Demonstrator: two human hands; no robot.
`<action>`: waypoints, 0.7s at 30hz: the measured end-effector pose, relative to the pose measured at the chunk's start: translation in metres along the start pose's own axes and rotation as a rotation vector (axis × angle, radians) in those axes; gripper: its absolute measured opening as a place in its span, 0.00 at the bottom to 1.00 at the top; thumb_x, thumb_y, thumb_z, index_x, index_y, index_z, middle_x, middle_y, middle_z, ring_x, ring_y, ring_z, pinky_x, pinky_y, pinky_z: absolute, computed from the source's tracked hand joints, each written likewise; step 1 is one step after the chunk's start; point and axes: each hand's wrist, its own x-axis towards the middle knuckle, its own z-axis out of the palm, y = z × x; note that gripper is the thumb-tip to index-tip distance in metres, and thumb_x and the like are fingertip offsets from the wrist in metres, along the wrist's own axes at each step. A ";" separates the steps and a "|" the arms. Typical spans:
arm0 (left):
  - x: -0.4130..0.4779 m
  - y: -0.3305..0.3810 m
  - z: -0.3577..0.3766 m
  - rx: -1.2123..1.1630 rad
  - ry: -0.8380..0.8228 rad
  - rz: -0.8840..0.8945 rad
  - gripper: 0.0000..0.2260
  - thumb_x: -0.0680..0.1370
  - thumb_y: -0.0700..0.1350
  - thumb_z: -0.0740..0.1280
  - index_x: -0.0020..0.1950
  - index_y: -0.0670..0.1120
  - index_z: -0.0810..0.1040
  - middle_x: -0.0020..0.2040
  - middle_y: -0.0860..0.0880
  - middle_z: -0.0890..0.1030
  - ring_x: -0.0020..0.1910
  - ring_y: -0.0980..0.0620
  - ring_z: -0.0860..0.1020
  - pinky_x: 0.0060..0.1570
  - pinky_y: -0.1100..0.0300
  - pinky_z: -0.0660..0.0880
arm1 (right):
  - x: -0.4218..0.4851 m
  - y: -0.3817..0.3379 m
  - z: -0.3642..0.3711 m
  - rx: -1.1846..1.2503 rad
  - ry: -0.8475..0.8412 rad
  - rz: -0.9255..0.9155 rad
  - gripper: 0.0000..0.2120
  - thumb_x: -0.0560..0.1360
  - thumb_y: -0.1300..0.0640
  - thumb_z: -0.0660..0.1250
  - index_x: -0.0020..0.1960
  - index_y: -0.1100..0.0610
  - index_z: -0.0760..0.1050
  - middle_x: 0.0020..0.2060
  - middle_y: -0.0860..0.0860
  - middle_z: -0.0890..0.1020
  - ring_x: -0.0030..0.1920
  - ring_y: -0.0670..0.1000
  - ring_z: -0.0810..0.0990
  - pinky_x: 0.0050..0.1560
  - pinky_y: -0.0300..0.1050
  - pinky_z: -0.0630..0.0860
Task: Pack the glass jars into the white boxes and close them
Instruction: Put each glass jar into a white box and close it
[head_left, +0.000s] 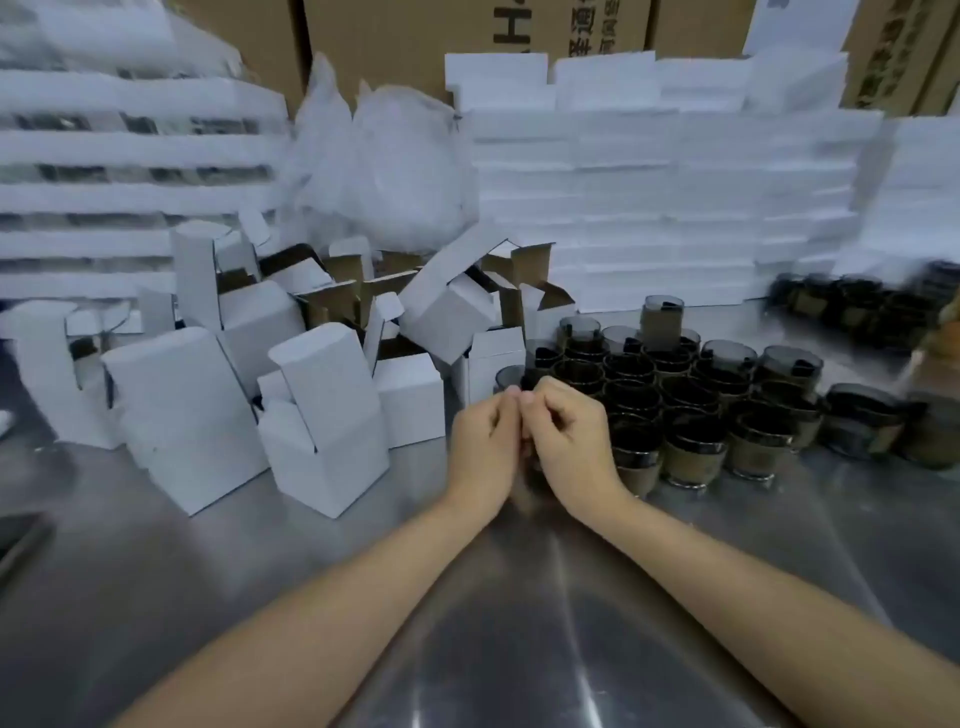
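The boxes (322, 415) are plain white outside and brown inside the open flaps. The jars (691, 395) are smoky dark glass, each with a tan band. The table (493, 623) is shiny grey. Behind stand white flat stacks (649, 197), a cloudy white bag (395, 171) and brown cartons (467, 31) printed in black.

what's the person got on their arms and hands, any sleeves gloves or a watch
Nothing worn shows: left hand and right hand are ungloved, both forearms bare to the frame edge, no sleeve, watch or band. No ring visible, though the fingers are partly hidden.
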 end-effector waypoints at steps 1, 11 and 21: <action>0.000 0.000 -0.001 0.062 -0.004 0.046 0.15 0.82 0.44 0.58 0.37 0.43 0.74 0.31 0.49 0.75 0.31 0.52 0.73 0.35 0.49 0.71 | 0.000 -0.002 -0.001 0.005 0.008 -0.001 0.17 0.77 0.60 0.60 0.30 0.64 0.68 0.27 0.51 0.70 0.30 0.47 0.68 0.34 0.40 0.66; -0.004 0.002 -0.004 0.610 -0.325 0.261 0.17 0.74 0.51 0.70 0.58 0.46 0.72 0.63 0.50 0.60 0.62 0.53 0.65 0.60 0.58 0.71 | 0.005 -0.007 -0.005 0.429 0.194 0.191 0.09 0.77 0.59 0.52 0.46 0.56 0.71 0.29 0.48 0.71 0.31 0.47 0.69 0.34 0.43 0.67; 0.005 0.001 -0.008 0.178 0.155 0.376 0.11 0.73 0.42 0.74 0.47 0.46 0.72 0.64 0.49 0.61 0.67 0.56 0.64 0.68 0.68 0.62 | 0.004 0.003 -0.007 0.227 0.146 0.000 0.28 0.69 0.68 0.56 0.65 0.48 0.66 0.63 0.52 0.72 0.67 0.48 0.70 0.69 0.44 0.66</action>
